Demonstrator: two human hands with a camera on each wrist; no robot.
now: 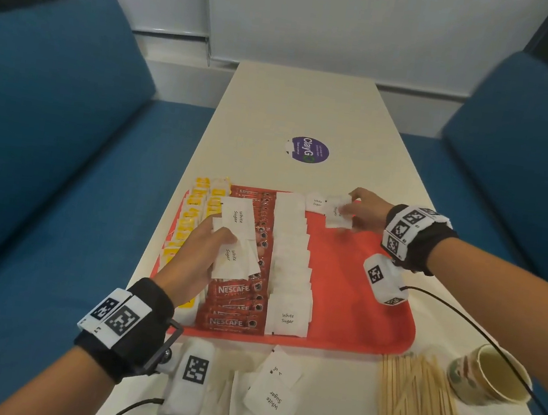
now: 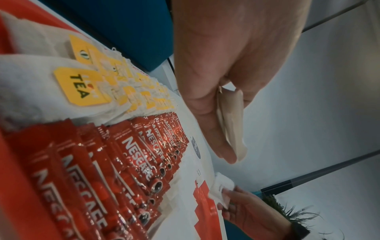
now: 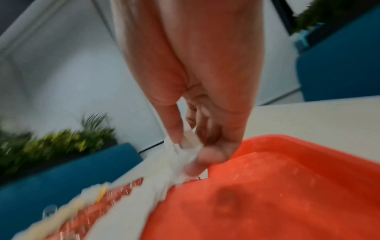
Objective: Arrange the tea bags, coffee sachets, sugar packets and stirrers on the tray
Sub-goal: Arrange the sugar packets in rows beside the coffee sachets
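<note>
On the red tray [image 1: 357, 307] lie three columns: yellow-tagged tea bags [image 1: 192, 211] at the left, red Nescafe coffee sachets [image 1: 238, 292] beside them, and white sugar packets [image 1: 289, 264]. My left hand [image 1: 198, 253] hovers over the coffee column and grips a fanned bunch of sugar packets [image 1: 236, 237], also seen edge-on as a bunch of packets [image 2: 230, 123]. My right hand [image 1: 358, 210] pinches one white sugar packet [image 1: 336, 211] at the tray's far edge; the right wrist view shows this packet [image 3: 180, 152] between thumb and fingers. Wooden stirrers [image 1: 413, 414] lie on the table.
Loose sugar packets [image 1: 274, 393] lie on the table in front of the tray. Two paper cups [image 1: 489, 378] stand at the near right beside the stirrers. A purple round sticker [image 1: 309, 150] marks the table beyond the tray. Blue sofas [image 1: 49, 145] flank both sides.
</note>
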